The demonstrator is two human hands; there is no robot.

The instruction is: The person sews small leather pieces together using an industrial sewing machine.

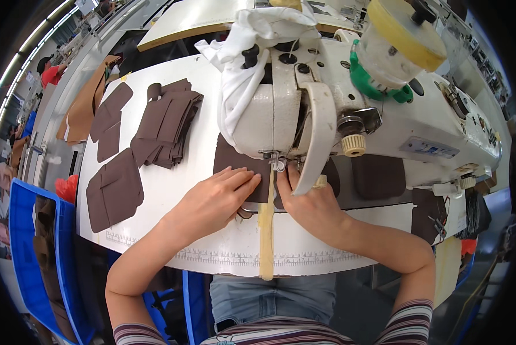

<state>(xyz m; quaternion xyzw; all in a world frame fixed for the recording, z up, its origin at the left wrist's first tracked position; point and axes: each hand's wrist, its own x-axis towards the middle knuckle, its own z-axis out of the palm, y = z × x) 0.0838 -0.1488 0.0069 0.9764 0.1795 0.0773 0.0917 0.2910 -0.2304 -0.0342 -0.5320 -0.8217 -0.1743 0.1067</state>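
Matte and smooth, the flat dark-brown panel [239, 157] lies under our left hand [219, 196], laid open; whether our right hand [314, 208] grips anything, we cannot tell.

Hands [220, 194] palm-down, elbows [120, 282] bent, forearms [378, 238] bare

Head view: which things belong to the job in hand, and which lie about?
In the job:
brown piece under the left hand
sewing machine
yellow strip
brown stack, probably

Apparently lying about:
white cloth, draped
tan sheets
red crumpled thing
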